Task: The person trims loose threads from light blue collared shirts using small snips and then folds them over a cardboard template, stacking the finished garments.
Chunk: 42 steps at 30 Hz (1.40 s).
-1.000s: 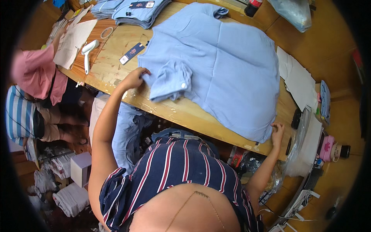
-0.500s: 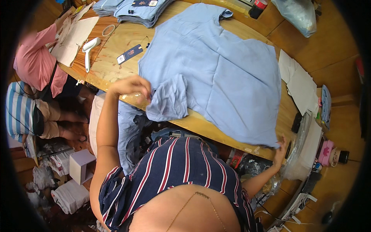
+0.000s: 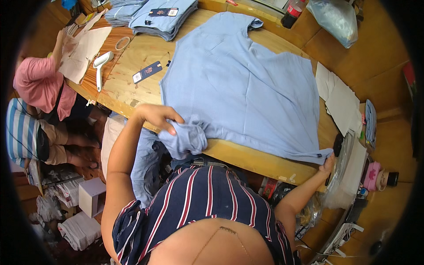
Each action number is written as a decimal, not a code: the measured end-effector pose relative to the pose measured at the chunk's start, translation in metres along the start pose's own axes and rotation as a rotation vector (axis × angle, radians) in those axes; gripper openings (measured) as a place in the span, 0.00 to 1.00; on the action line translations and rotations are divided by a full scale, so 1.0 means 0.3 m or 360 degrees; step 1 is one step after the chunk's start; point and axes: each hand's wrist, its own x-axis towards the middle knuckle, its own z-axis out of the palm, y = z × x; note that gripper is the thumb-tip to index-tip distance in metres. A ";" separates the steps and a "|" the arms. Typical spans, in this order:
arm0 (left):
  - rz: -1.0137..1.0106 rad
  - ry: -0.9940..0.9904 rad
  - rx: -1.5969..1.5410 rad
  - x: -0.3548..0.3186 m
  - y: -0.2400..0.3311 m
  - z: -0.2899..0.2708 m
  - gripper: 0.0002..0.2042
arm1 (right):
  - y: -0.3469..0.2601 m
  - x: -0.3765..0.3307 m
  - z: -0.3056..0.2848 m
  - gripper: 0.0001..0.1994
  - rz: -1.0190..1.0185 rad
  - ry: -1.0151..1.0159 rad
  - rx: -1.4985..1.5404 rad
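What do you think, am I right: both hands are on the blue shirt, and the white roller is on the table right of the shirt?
Almost: the head view shows the white roller to the left of the blue shirt, not the right. It is on the table, and the left hand and right hand are on the shirt.
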 end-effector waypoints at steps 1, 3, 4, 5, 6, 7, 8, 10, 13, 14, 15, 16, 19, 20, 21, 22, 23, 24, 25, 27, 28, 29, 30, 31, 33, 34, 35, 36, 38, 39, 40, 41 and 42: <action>0.0124 0.0137 -0.0511 -0.032 -0.054 -0.019 0.14 | -0.002 0.046 0.075 0.12 -0.0045 0.0174 0.0015; 0.0242 0.1073 0.0275 -0.013 -0.226 -0.056 0.18 | 0.003 0.153 0.205 0.13 0.0136 0.0401 -0.0109; 0.0416 0.1172 -0.0243 0.008 -0.265 -0.064 0.21 | 0.004 0.177 0.227 0.14 0.0228 0.0531 -0.0178; 0.0630 0.1255 -0.0746 0.024 -0.286 -0.069 0.24 | 0.014 0.185 0.216 0.14 0.0253 0.0554 -0.0237; 0.0882 0.0798 -0.2138 0.039 -0.305 -0.066 0.27 | 0.026 0.192 0.207 0.14 0.0278 0.0575 -0.0296; 0.0537 0.1136 -0.2167 0.076 -0.308 -0.029 0.33 | 0.049 0.192 0.171 0.14 0.0301 0.0619 -0.0352; 0.0415 0.1152 -0.2205 0.088 -0.313 0.005 0.31 | 0.075 0.199 0.143 0.14 0.0319 0.0657 -0.0396; -0.0237 0.1473 -0.1007 0.086 -0.226 0.074 0.34 | 0.126 0.189 0.105 0.14 0.0387 0.0737 -0.0503; -0.0160 0.1737 -0.0360 0.035 -0.210 0.106 0.37 | 0.108 0.182 0.122 0.13 0.0407 0.0757 -0.0939; -0.0208 0.1739 -0.0155 0.016 -0.213 0.104 0.37 | 0.097 0.173 0.122 0.13 0.0407 0.0749 -0.1034; -0.0470 0.1843 -0.0396 0.007 -0.211 0.111 0.30 | 0.087 0.163 0.122 0.13 0.0407 0.0740 -0.1128; -0.0629 0.1832 -0.0159 0.006 -0.200 0.112 0.28 | 0.092 0.149 0.104 0.12 0.0410 0.0736 -0.1219; -0.0675 0.2055 0.0815 0.056 -0.155 0.131 0.17 | 0.106 0.154 0.047 0.13 0.0405 0.0575 -0.1392; -0.0503 0.2180 0.1133 0.103 -0.126 0.126 0.14 | 0.118 0.154 0.040 0.13 0.0379 0.0601 -0.1375; -0.0342 0.2212 0.0932 0.163 -0.103 0.132 0.10 | 0.130 0.157 0.034 0.13 0.0352 0.0629 -0.1358; -0.0196 0.2152 0.0678 0.226 -0.092 0.147 0.07 | 0.131 0.166 0.035 0.13 0.0321 0.0643 -0.1342; -0.0102 0.2051 0.0569 0.291 -0.059 0.162 0.06 | 0.127 0.166 0.035 0.13 0.0332 0.0653 -0.1322; 0.0015 0.2001 0.0603 0.357 -0.031 0.173 0.05 | 0.123 0.164 0.044 0.13 0.0339 0.0663 -0.1298; 0.0139 0.1994 0.0657 0.416 -0.021 0.177 0.04 | 0.120 0.162 0.058 0.13 0.0342 0.0672 -0.1269; 0.0052 0.2266 0.0696 0.463 -0.058 0.147 0.07 | 0.104 0.158 0.119 0.12 0.0317 0.0680 -0.1350; -0.0021 0.2482 0.0731 0.463 -0.082 0.109 0.09 | 0.091 0.151 0.146 0.12 0.0306 0.0686 -0.1392; -0.0300 0.2741 0.0796 0.454 -0.103 0.065 0.09 | 0.088 0.141 0.145 0.12 0.0306 0.0713 -0.1390; -0.0595 0.2990 0.0855 0.433 -0.128 0.028 0.10 | 0.085 0.131 0.145 0.12 0.0305 0.0739 -0.1388; -0.0672 0.3000 0.0855 0.415 -0.164 0.006 0.10 | 0.080 0.131 0.148 0.11 0.0298 0.0762 -0.1383; -0.0845 0.3025 0.0857 0.364 -0.235 -0.014 0.10 | 0.073 0.133 0.165 0.11 0.0286 0.0746 -0.1357; -0.0796 0.2828 0.0757 0.344 -0.239 -0.022 0.10 | 0.073 0.125 0.163 0.11 0.0288 0.0748 -0.1349; -0.0746 0.2631 0.0659 0.325 -0.241 -0.029 0.11 | 0.072 0.121 0.162 0.11 0.0258 0.0714 -0.1213; -0.0695 0.2434 0.0563 0.305 -0.241 -0.038 0.11 | 0.070 0.117 0.161 0.12 0.0227 0.0680 -0.1076; -0.0520 0.2443 0.0251 0.227 -0.222 -0.041 0.11 | 0.047 0.084 0.194 0.14 0.0160 0.0639 -0.0580; -0.0354 0.2437 -0.0088 0.160 -0.203 -0.037 0.10 | 0.025 0.051 0.224 0.15 0.0125 0.0629 -0.0218; -0.0030 0.2321 -0.0499 0.091 -0.121 -0.017 0.08 | 0.002 -0.019 0.161 0.14 -0.0061 0.0618 -0.0396; 0.0350 0.2247 -0.0697 0.018 -0.069 0.026 0.09 | -0.015 -0.109 0.099 0.14 -0.0197 0.0441 -0.0304; 0.0346 0.1897 -0.0450 -0.122 -0.109 0.059 0.11 | -0.035 -0.195 0.035 0.13 -0.0320 0.0245 -0.0194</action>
